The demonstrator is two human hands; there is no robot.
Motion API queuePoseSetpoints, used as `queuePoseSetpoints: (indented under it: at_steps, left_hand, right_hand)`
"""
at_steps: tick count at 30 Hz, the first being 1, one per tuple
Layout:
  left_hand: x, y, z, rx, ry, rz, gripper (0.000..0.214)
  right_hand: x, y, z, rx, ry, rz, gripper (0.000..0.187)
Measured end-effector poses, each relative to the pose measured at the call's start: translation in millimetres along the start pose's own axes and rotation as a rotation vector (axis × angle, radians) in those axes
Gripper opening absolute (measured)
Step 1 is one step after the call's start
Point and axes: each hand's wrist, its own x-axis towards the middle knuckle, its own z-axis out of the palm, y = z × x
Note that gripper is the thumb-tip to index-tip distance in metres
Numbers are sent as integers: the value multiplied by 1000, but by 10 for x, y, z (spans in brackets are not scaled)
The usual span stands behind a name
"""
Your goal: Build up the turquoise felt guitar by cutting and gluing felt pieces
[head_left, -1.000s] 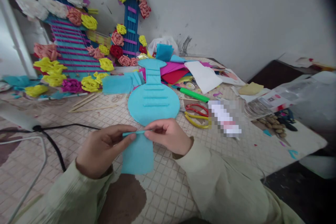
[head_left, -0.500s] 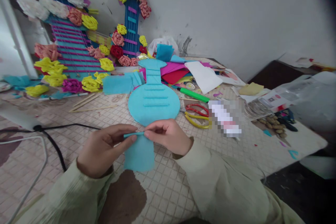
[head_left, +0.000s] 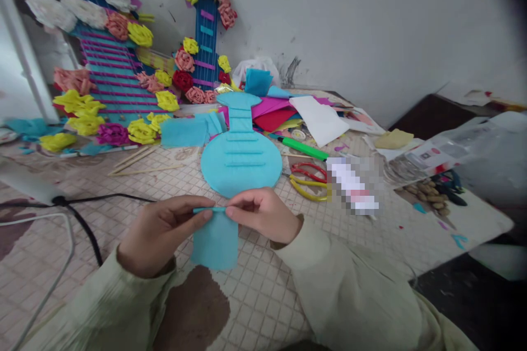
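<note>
Between my hands is a light blue sheet of crepe paper [head_left: 215, 241], its top edge rolled into a thin tube and the rest hanging flat below. My left hand [head_left: 164, 233] pinches the left part of the roll between thumb and fingers. At the right end, my right hand [head_left: 263, 211] pinches the same roll. Just beyond my fingers lies a light blue guitar-shaped cutout [head_left: 242, 175] with several thin raised strips across its body and neck. Whether anything is inside the roll cannot be seen.
Scissors with red and yellow handles [head_left: 308, 189], a green marker [head_left: 304, 149] and a blurred white packet [head_left: 352, 186] lie to the right. Thin sticks [head_left: 135, 162] and a black cable [head_left: 88, 233] are at left. Flower-covered paper instruments [head_left: 113, 79] lean behind; a plastic bottle [head_left: 432, 153] lies far right.
My left hand has shifted slightly left along the roll. The hanging part of the paper has swung a little left, while my right hand stays almost still.
</note>
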Motion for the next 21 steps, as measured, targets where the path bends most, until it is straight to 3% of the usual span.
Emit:
queuePoseSetpoints:
  at_steps: [8,14,21]
  left_hand:
    - [-8,22,17,-25,-5,-9,18]
    - [3,4,2,0,21,51,21]
    - [9,-3,0,-40,51,20,20]
  right_hand:
    - [-13,-3,3,-31,-52,3,21]
    - [-10,-7,-4,-66,0,-25,21]
    - [-1,5,7,15,-59,44,29]
